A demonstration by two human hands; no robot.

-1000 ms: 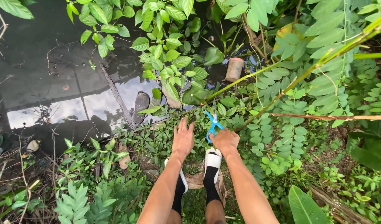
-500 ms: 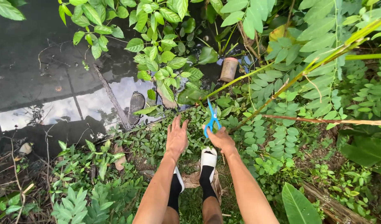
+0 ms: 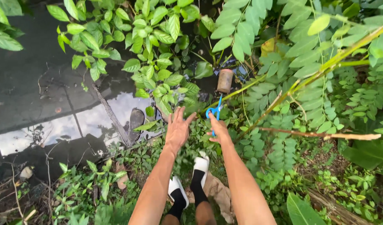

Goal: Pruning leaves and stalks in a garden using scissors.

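At pond edge, right hand (image 3: 218, 130) is gripping blue-handled scissors (image 3: 214, 111) beside a long green stem (image 3: 241, 88); left hand (image 3: 177, 128) is reaching open, fingers spread, holding nothing. Judging: lining up cut; stem needs steadying.

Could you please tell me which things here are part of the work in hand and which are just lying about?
In hand:
blue-handled scissors, held in the right hand
leafy green shrub, reached for by the open left hand

Lying about:
brown cylindrical can by the water
dark flat sandal sole in the water
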